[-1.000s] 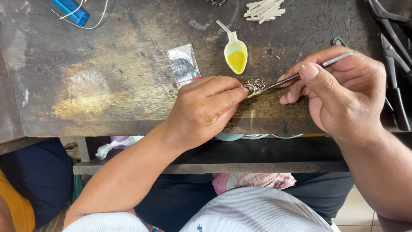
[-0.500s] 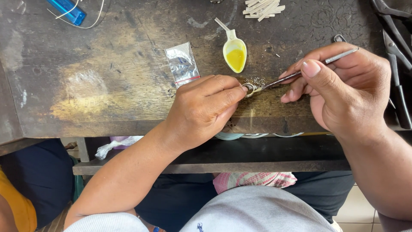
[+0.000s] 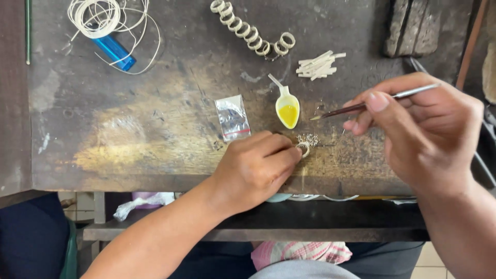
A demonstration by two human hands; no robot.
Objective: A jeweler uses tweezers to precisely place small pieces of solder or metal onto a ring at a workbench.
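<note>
A: Left hand (image 3: 256,168)?
B: My fingertips pinch the ring (image 3: 303,149) against the bench (image 3: 155,129).
A: Right hand (image 3: 421,132)?
B: Closed around the tweezers (image 3: 361,106), tip beside the spoon (image 3: 287,108).

Head cam, steep down, close over workbench (image 3: 129,134).

I see a small pale ring (image 3: 303,149) standing on edge on the worn workbench, pinched at its left. A thin metal tool (image 3: 361,106) slants above, its dark tip pointing left.
</note>
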